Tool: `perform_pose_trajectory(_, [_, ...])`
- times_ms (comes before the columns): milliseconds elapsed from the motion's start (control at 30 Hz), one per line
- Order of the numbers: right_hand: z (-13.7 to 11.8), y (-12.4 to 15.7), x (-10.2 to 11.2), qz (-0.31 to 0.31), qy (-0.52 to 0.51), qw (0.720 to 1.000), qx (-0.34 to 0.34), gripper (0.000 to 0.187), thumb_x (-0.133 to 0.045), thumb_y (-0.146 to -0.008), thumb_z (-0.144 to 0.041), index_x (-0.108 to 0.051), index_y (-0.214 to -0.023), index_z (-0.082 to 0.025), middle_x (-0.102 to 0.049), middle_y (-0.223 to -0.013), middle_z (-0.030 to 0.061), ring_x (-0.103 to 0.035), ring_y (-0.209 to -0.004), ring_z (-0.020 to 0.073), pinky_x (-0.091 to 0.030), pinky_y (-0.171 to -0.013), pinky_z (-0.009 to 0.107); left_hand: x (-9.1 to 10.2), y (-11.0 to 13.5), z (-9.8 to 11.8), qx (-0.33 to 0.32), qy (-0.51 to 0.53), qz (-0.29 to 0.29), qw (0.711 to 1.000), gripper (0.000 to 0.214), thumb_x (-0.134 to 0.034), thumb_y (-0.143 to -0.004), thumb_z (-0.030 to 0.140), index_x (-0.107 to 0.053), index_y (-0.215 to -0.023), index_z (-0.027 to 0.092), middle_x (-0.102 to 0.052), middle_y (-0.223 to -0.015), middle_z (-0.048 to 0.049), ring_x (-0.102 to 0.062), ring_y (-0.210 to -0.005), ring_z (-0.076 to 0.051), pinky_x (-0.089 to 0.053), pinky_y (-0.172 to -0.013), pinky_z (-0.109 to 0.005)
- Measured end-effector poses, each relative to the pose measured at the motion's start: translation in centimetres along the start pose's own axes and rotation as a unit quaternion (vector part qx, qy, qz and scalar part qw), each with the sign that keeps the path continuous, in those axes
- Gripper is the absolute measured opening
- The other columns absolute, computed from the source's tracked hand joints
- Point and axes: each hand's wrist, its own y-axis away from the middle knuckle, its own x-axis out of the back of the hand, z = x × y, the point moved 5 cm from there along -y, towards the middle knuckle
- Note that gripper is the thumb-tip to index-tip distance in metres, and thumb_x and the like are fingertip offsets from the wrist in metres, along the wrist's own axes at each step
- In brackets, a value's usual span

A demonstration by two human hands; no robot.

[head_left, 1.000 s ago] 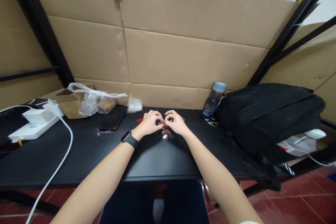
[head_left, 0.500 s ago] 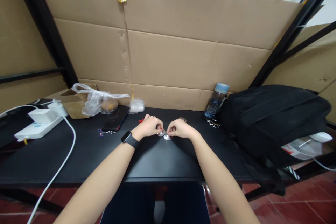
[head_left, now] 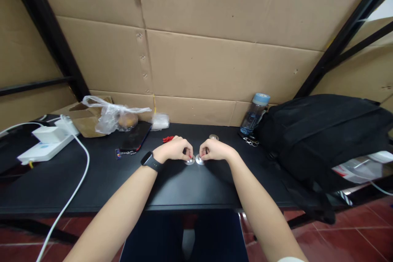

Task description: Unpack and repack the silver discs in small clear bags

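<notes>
At the middle of the black table, my left hand [head_left: 179, 149] is closed, its fingertips pinching a small shiny round disc [head_left: 190, 161] that looks like a clear suction cup. Just to its right, my right hand [head_left: 214, 150] pinches a matching disc [head_left: 199, 160] from above. The two discs lie side by side on the table with their rims very close; whether they touch I cannot tell. Behind my right hand sits a third clear disc [head_left: 214, 136], partly covered by the hand. A bundle of red cord [head_left: 168, 139] lies just beyond my left hand.
On the left are a white power strip [head_left: 46, 151] with its cable, a cardboard box [head_left: 87, 120], a plastic bag [head_left: 112, 118] and a dark phone [head_left: 135, 137]. A clear packet [head_left: 160, 122] rests by the cardboard wall. To the right stand a water bottle [head_left: 254, 114] and black backpack [head_left: 322, 143].
The two discs, earlier overlapping or touching at different heights, now lie level beside each other. My right hand has shifted slightly right. More of the red cord shows, and the view has tilted a little.
</notes>
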Motion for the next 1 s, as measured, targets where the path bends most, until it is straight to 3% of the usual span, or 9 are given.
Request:
perform_pose_trajectory(167, [-0.1,-0.1,-0.1,-0.005,0.019,1.0,-0.014,0.012,-0.076,-0.071,-0.019,-0.077,-0.083,-0.018,-0.071,-0.075,-0.0002,-0.062,-0.065,0.0114,-0.039,-0.06,0.019,0.9,0.1,-0.1,0.007,0.003,0.016,1.0,0.017,-0.076,-0.074,0.031,-0.076,-0.091,0.03,-0.078,-0.085,0.005,-0.07,-0.081,-0.015,-0.042,-0.082,-0.023])
perform_pose_trajectory(267, [0.2,-0.1,-0.2,-0.007,0.013,1.0,-0.024,0.011,-0.076,-0.072,-0.019,-0.077,-0.083,-0.017,-0.071,-0.073,0.0002,-0.062,-0.065,0.012,-0.039,-0.06,0.02,2.8,1.2,-2.5,0.108,-0.06,0.108,0.986,0.021,-0.068,-0.078,0.024,-0.075,-0.097,0.03,-0.077,-0.094,0.0007,-0.069,-0.09,-0.021,-0.041,-0.087,-0.031])
perform_pose_trajectory(367, [0.4,-0.1,-0.2,-0.004,0.014,0.999,-0.032,0.011,-0.076,-0.072,-0.021,-0.076,-0.082,-0.016,-0.069,-0.071,0.0,-0.062,-0.063,0.0119,-0.039,-0.057,0.02,5.0,4.0,-6.6,0.301,-0.184,0.239,0.905,0.024,-0.061,-0.082,0.023,-0.074,-0.102,0.026,-0.075,-0.106,-0.0081,-0.063,-0.105,-0.032,-0.037,-0.093,-0.043])
perform_pose_trajectory(467, [0.3,-0.1,-0.1,-0.002,0.017,0.999,-0.029,0.012,-0.076,-0.072,-0.022,-0.076,-0.082,-0.017,-0.069,-0.07,-0.0004,-0.061,-0.063,0.0117,-0.039,-0.056,0.02,5.4,6.0,-9.8,0.385,-0.226,0.259,0.857,0.033,-0.065,-0.081,0.031,-0.071,-0.112,0.024,-0.07,-0.117,-0.0131,-0.057,-0.111,-0.037,-0.038,-0.09,-0.046])
perform_pose_trajectory(633, [0.1,-0.1,-0.1,-0.001,0.019,0.999,-0.026,0.013,-0.076,-0.072,-0.024,-0.076,-0.083,-0.017,-0.07,-0.071,-0.0002,-0.061,-0.064,0.0119,-0.039,-0.058,0.02,5.0,6.6,-11.7,0.398,-0.23,0.277,0.844,0.022,-0.058,-0.085,0.029,-0.076,-0.096,0.025,-0.071,-0.109,-0.0125,-0.053,-0.108,-0.036,-0.034,-0.088,-0.047])
perform_pose_trajectory(833, [0.3,0.0,-0.2,-0.003,0.016,0.999,-0.035,0.015,-0.076,-0.072,-0.025,-0.077,-0.085,-0.018,-0.071,-0.073,0.0004,-0.062,-0.064,0.0123,-0.039,-0.058,0.02,6.0,6.9,-10.6,0.393,-0.22,0.386,0.805,0.027,-0.05,-0.091,0.03,-0.075,-0.092,0.022,-0.072,-0.097,-0.0138,-0.052,-0.103,-0.035,-0.028,-0.091,-0.05])
perform_pose_trajectory(900, [0.4,-0.1,-0.2,-0.001,0.017,0.999,-0.033,0.014,-0.077,-0.072,-0.025,-0.077,-0.084,-0.017,-0.072,-0.073,0.0006,-0.063,-0.064,0.0123,-0.039,-0.058,0.02,6.2,6.2,-9.0,0.339,-0.211,0.412,0.819,0.026,-0.05,-0.093,0.03,-0.075,-0.093,0.022,-0.072,-0.099,-0.0122,-0.052,-0.105,-0.034,-0.027,-0.093,-0.051])
perform_pose_trajectory(1000, [0.6,-0.2,-0.2,0.001,0.016,0.999,-0.029,0.012,-0.076,-0.072,-0.023,-0.078,-0.083,-0.017,-0.072,-0.072,0.001,-0.064,-0.065,0.0129,-0.04,-0.059,0.02,5.2,3.4,-5.6,0.222,-0.21,0.406,0.862,0.026,-0.049,-0.097,0.029,-0.074,-0.096,0.025,-0.073,-0.104,-0.0091,-0.051,-0.109,-0.032,-0.026,-0.095,-0.052])
